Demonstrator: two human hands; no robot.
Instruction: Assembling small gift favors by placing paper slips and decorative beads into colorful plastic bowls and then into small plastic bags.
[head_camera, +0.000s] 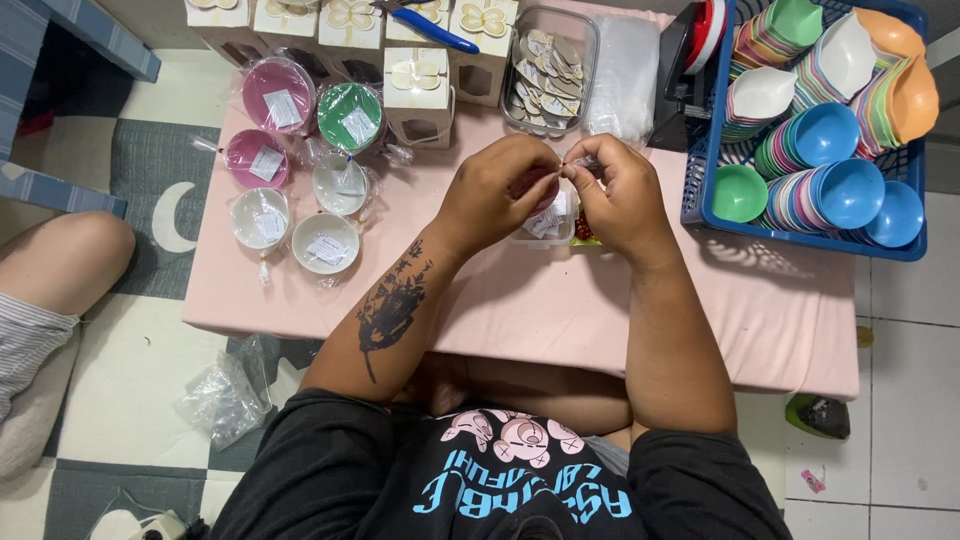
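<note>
Right now both hands meet above the middle of the pink bench (560, 300): the left hand (495, 190) and right hand (620, 195) have their fingers (548, 165) pinched together on something very small, too small to tell, perhaps a tie or thread. Beneath them sits a small tray (550, 228) with paper tags and something red in it, mostly hidden by the hands. To the left lie wrapped bowls (300, 170) (pink, green and white, each bagged with a label). Behind stand white boxes (418, 90) with butterfly tops, blue pliers (430, 27) and a clear tub (548, 70) of tags. At the right a blue basket (800, 235) holds stacked bright bowls. Another person's knee (65, 260) shows at far left.
</note>
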